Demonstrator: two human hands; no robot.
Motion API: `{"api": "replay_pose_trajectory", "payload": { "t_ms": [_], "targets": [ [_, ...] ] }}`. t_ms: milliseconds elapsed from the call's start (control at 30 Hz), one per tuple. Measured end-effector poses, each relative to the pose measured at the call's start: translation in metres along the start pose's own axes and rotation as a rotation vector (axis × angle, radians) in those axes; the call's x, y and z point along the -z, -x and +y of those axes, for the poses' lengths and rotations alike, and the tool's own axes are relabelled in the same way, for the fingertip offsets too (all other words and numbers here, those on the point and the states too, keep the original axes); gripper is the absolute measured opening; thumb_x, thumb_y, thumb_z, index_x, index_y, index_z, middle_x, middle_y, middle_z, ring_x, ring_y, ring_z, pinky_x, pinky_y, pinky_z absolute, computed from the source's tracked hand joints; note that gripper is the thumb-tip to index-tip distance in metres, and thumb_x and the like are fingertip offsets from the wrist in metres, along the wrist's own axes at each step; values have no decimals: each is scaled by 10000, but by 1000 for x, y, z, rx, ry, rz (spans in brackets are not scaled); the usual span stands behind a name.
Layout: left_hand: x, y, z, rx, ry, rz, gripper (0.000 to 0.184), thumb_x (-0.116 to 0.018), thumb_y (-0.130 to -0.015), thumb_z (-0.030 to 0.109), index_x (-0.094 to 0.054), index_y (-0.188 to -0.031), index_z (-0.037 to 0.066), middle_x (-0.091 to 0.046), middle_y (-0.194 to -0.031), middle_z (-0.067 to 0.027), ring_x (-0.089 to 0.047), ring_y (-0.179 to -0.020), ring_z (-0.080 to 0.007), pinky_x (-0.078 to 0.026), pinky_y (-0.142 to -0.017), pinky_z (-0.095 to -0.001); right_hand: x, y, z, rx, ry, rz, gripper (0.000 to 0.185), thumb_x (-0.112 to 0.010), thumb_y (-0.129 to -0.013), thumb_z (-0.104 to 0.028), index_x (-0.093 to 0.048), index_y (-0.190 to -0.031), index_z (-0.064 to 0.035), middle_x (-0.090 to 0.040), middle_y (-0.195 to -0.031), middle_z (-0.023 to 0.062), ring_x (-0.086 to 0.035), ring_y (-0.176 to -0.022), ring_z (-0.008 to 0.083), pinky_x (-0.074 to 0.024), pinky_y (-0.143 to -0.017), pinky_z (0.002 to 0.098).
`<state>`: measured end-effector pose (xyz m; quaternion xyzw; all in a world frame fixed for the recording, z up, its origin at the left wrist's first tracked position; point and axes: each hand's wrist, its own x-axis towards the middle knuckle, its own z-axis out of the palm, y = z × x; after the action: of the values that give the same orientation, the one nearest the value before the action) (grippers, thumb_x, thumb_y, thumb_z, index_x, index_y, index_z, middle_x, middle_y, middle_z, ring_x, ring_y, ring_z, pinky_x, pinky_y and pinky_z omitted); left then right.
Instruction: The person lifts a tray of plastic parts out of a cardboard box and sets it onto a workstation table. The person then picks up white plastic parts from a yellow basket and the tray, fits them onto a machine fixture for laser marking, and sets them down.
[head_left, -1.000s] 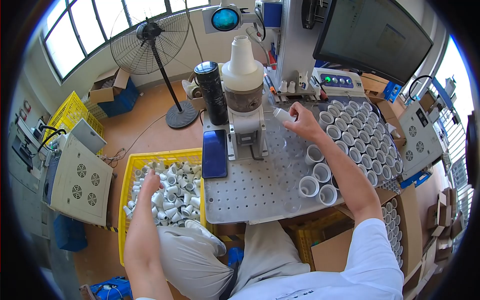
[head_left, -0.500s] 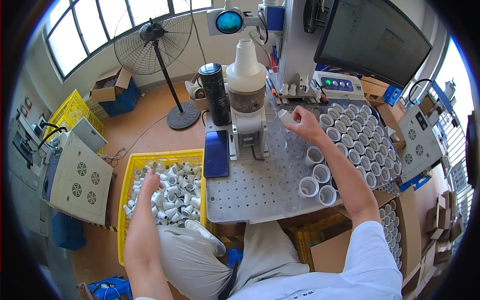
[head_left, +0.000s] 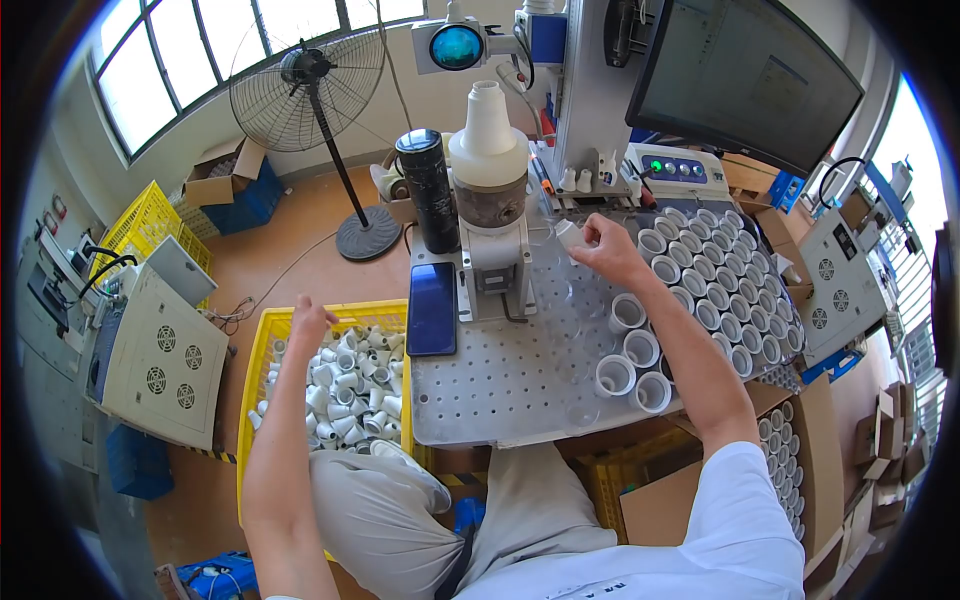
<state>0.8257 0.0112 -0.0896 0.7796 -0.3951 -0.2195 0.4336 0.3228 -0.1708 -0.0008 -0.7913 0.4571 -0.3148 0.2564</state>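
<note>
My right hand (head_left: 612,252) is closed in a pinch on a small white plastic cup (head_left: 571,235), tilted above the perforated metal table (head_left: 500,390). My left hand (head_left: 313,318) is over the far rim of the yellow crate (head_left: 256,370); its fingers look apart, and nothing shows in them. Inside the crate lies a heap of small white plastic cups (head_left: 350,390). To the left of my right hand, a white tapered part (head_left: 488,125) stands upright on a round fixture (head_left: 493,205), beneath a lens head (head_left: 457,46).
Rows of white cups (head_left: 720,285) stand mouth-up on the table's right side. A phone (head_left: 433,310) and a black cylinder (head_left: 428,190) are left of the fixture. A monitor (head_left: 745,80) hangs behind; a fan (head_left: 305,66) stands on the floor.
My left hand has risen from over the heaped cups towards the crate's far rim. My right hand stays nearly still with its cup.
</note>
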Motion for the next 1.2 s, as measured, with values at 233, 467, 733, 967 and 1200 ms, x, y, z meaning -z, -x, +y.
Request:
{"api": "replay_pose_trajectory", "payload": {
  "t_ms": [233, 467, 733, 967, 1200],
  "targets": [
    [-42, -5, 273, -402, 307, 50, 198, -504, -782, 141, -545, -876, -29, -576, -915, -145, -587, -866, -228, -455, -753, -359, 14, -18, -1, -15, -206, 132, 316, -771, -719, -229, -523, -715, -33, -546, -687, 45, -500, -648, 136, -429, -615, 290],
    [-96, 25, 386, -346, 912, -227, 214, -482, -824, 141, -650, -774, 19, -549, -912, -164, -524, -882, -261, -459, -768, -380, 55, -55, -140, 262, -658, 344, 304, -795, -752, -254, -590, -756, -29, -553, -693, 15, -481, -642, 77, -385, -573, 229],
    [9, 24, 232, -814, -557, 513, 225, -525, -795, 155, -723, -688, 138, -632, -740, -45, -467, -806, -247, -381, -774, -347, 11, -52, -177, 377, -404, 141, 283, -760, -803, -260, -618, -801, -16, -641, -788, 94, -604, -799, 184, -494, -755, 328],
    [89, -2, -77, -411, -804, 419, 218, -498, -813, 145, -661, -708, 44, -502, -854, -178, -499, -872, -346, -404, -788, -440, 58, -7, -131, 371, -237, 109, 268, -718, -817, -240, -638, -904, 1, -679, -899, 132, -632, -893, 223, -483, -830, 335],
    [89, 9, -119, 167, -546, 429, 266, -527, -809, 184, -581, -869, -70, -546, -1102, -297, -514, -1077, -418, -402, -928, -479, 88, 77, -72, 69, 599, -624, 494, -693, -791, -305, -579, -1179, -22, -644, -1098, 198, -593, -1074, 342, -458, -923, 424]
  ]
}}
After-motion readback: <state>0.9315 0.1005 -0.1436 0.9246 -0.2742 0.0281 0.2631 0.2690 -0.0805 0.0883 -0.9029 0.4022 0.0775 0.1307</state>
